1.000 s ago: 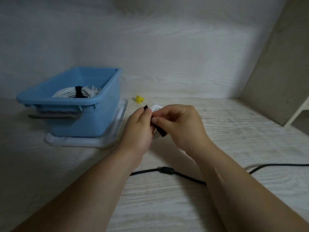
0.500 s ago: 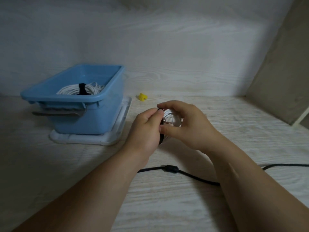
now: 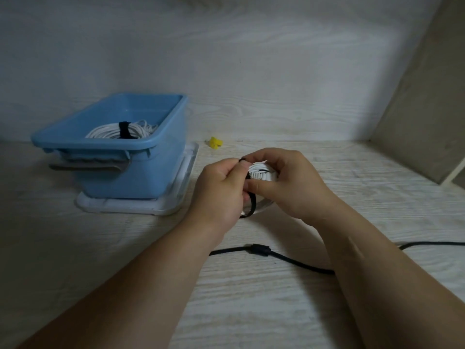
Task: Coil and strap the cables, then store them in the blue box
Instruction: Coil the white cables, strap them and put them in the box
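Two hands meet above the table (image 3: 364,177), right of the blue box (image 3: 151,172): left hand (image 3: 221,190) pinches black strap (image 3: 251,206), right hand (image 3: 294,190) grips small white cable coil (image 3: 260,172). Second white coil (image 3: 105,131), strapped, lies in box. Black cable (image 3: 289,259) loose on table

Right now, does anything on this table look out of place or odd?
Two things: a small yellow scrap lies alone at the back of the table, right of the blue box; what it is I cannot tell. A black cable lies uncoiled nearer the front.
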